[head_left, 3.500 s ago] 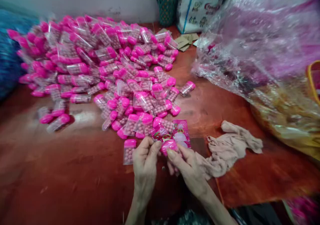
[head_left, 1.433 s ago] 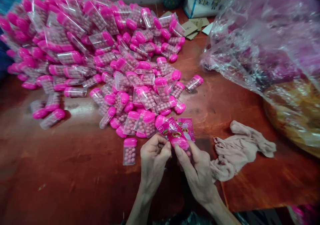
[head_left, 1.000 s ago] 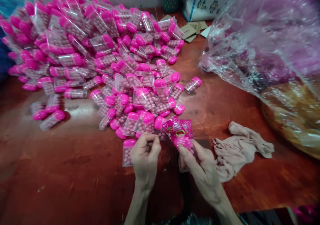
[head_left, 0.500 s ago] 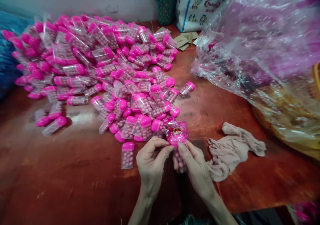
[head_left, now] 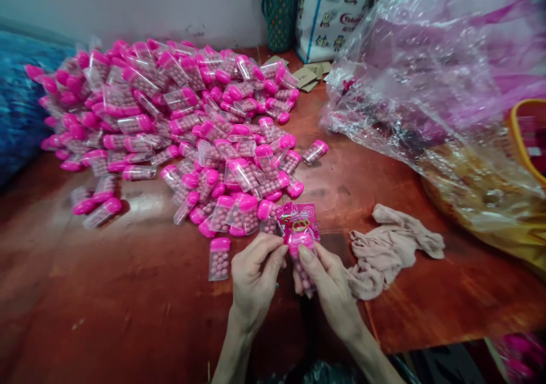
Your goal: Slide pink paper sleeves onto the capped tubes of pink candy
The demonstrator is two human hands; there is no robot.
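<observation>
My right hand [head_left: 328,273] is closed on a clear container [head_left: 302,270] of pink balls, thumb across its front below the pink cap. Behind the cap stands a printed pink packet [head_left: 307,215] with a small yellowish ring shape at its front. My left hand [head_left: 255,270] is pinched at the left edge of the packet and cap; whether it grips the packet or the container is too small to tell. Just left of my left hand, a single capped container [head_left: 219,259] lies on the table. A large heap of similar containers [head_left: 187,105] spreads beyond both hands.
A crumpled beige cloth [head_left: 390,250] lies right of my right hand on the reddish table [head_left: 140,304]. Clear and purple plastic sheeting [head_left: 409,71] covers a yellow basket [head_left: 518,139] at the right. Cardboard pieces [head_left: 307,77], a white bag [head_left: 330,23] and a blue bag [head_left: 25,99] are farther back.
The camera view has shifted slightly. Both hands stay at the container, and the yellowish ring shape on the packet looks different, now more like two loops.
</observation>
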